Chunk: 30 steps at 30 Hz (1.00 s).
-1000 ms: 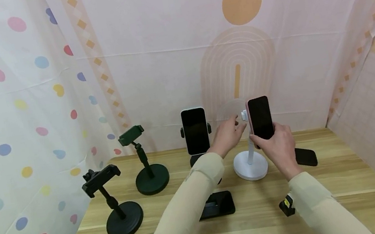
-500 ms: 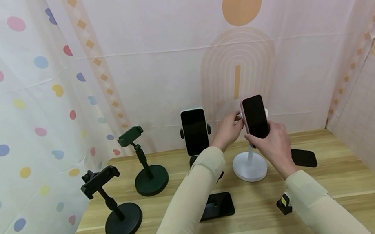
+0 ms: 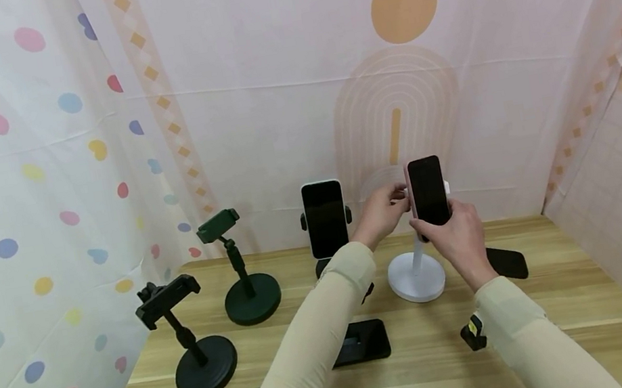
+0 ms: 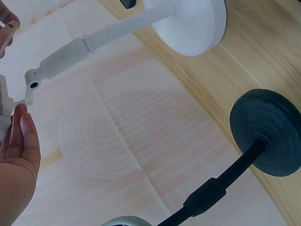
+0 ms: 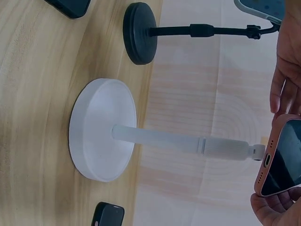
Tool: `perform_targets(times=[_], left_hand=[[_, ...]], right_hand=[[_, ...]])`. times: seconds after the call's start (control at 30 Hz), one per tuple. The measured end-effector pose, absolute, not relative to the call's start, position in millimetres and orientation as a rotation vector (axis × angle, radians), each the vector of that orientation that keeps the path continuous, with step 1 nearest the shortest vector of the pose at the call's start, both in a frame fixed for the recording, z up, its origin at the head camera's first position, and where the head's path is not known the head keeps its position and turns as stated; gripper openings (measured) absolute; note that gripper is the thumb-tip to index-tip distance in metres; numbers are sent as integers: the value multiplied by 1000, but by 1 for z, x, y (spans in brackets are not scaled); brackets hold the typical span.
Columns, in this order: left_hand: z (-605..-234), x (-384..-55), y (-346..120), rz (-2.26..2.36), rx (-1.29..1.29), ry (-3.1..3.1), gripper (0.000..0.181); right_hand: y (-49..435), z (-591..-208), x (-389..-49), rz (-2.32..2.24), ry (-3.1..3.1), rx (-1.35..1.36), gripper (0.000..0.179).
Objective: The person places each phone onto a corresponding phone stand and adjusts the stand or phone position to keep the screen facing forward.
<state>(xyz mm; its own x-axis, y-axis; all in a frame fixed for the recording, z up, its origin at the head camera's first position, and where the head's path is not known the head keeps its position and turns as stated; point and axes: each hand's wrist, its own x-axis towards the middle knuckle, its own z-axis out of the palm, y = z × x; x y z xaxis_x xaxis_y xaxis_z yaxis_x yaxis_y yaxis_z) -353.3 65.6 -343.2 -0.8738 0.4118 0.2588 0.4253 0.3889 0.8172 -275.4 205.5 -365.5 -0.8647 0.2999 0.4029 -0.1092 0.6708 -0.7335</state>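
Observation:
My right hand (image 3: 460,234) grips the lower part of a phone (image 3: 429,191) in a pink case, screen facing me and nearly upright. Behind it rises a white phone stand (image 3: 416,278) with a round base; the phone hides most of its clamp. One clamp end shows just right of the phone. My left hand (image 3: 379,215) is at the clamp's left side, and in the left wrist view its fingers hold the white clamp (image 4: 4,106). From the right wrist view, the phone's bottom edge (image 5: 267,160) sits right by the stand's top joint.
Left of the hands, a pale-cased phone (image 3: 325,219) stands in a black stand. A green stand (image 3: 252,298) and another black stand (image 3: 206,367) are farther left. Phones lie on the table near the left forearm (image 3: 366,341) and right of the white stand (image 3: 508,262). Curtains enclose the table.
My left hand has reached right onto the clamp. The phone in my right hand has moved in front of it, so a clamp end now shows on the phone's right.

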Motion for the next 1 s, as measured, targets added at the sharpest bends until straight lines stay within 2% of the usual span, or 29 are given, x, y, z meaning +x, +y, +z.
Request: perform_targets(times=[0.3,0.7,1.0], left_hand=[[-346,-353,65,-1534,-841,-2559,39],[-353,-352,71,-1156,-905,-2440,29],[-355,-353,71,-905,-933,-2368,28]], right_hand=[[208,-366,-280,1123,-2388,-147,50],[208,-366,-284,1126,-2371,-177,49],[210,-369,-286,1142,-2339,-148,49]])
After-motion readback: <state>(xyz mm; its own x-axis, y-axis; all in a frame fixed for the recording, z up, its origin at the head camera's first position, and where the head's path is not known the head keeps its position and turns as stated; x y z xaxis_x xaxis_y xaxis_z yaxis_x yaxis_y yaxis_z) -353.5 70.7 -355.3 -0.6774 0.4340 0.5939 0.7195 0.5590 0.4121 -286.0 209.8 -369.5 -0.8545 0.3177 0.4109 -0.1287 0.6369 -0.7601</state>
